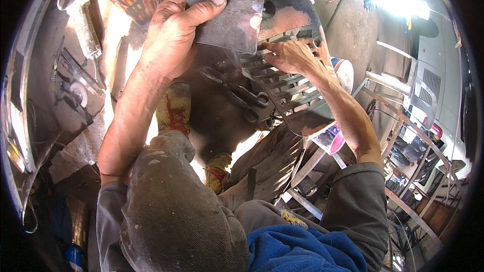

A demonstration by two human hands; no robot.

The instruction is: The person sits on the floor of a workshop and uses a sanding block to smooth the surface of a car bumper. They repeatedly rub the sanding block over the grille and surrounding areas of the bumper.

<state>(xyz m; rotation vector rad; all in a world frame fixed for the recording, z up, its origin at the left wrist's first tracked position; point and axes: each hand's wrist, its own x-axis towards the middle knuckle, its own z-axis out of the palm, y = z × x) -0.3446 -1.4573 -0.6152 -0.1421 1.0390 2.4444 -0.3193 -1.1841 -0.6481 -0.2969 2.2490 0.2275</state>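
My left hand [179, 22] grips a flat grey metal sheet [229, 12], its thumb lying across the sheet's face and the other fingers hidden behind. To the right, a worn dark slatted panel [297, 88] slants beside my knee. My right hand [292, 56] touches its upper slats with the index finger stretched out and another finger bent; nothing shows held in it. The lower corner of the sheet hangs close to these slats, left of my right fingertips. Below the sheet, a pair of dark metal snips or tongs [242, 93] lies on the ground.
An angle grinder [80, 20] lies at the far left. A patterned bucket [143, 0] stands behind my left hand. A metal frame [398, 88] rises on the right, before a white vehicle [436, 65]. My yellowish shoes [174, 108] are near the snips. Bright light glares at upper right.
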